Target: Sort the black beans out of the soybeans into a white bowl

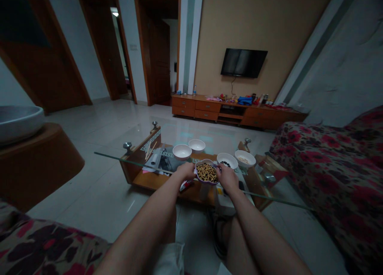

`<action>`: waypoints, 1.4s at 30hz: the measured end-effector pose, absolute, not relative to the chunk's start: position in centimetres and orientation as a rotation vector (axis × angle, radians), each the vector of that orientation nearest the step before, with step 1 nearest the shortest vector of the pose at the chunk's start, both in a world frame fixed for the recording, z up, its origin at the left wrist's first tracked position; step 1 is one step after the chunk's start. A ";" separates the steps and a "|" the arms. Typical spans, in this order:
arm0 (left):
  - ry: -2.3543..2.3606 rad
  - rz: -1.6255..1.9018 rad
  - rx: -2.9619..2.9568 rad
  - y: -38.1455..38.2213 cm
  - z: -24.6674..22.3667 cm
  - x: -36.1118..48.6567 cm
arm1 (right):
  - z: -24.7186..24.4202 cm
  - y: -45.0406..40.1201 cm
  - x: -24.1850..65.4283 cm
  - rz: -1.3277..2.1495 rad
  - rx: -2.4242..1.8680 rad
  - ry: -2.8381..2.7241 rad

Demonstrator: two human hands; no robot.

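Observation:
My left hand [186, 171] and my right hand [227, 178] grip opposite sides of a small purple-rimmed bowl [198, 174] heaped with yellow soybeans, held just above the glass tabletop [140, 160]. Beyond my right hand, a white bowl with black beans [227, 160] is nearest to it. A white bowl with a pale food [245, 159] stands to its right. Two more white bowls [182, 151] [196, 145] stand beyond my left hand; their contents are hidden.
Chopsticks [149, 150] and papers [164, 161] lie on the coffee table, with a red-and-white tube [186, 185] near its front. A floral sofa [326, 171] runs along the right. A low wooden TV cabinet [233, 110] stands at the back.

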State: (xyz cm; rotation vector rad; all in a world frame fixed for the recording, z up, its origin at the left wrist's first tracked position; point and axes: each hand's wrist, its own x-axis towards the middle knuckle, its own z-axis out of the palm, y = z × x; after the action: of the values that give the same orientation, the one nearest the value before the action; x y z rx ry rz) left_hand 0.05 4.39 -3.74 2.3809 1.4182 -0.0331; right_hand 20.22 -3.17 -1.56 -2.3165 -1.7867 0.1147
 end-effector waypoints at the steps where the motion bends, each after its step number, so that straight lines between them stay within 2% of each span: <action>1: 1.421 -0.035 2.382 4.4 -3.7 0.1 | -1.6 -3.1 20.2 0.120 -2.318 -1.788; 42: 1.410 0.003 2.380 4.3 -3.8 0.0 | -2.1 -2.6 19.7 0.145 -2.346 -1.846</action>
State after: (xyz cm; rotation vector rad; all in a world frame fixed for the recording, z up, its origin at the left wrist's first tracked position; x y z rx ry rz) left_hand -0.02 4.29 -3.85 2.3795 1.4103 0.0031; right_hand 19.65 -2.64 -2.06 -2.3462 -1.8456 0.1451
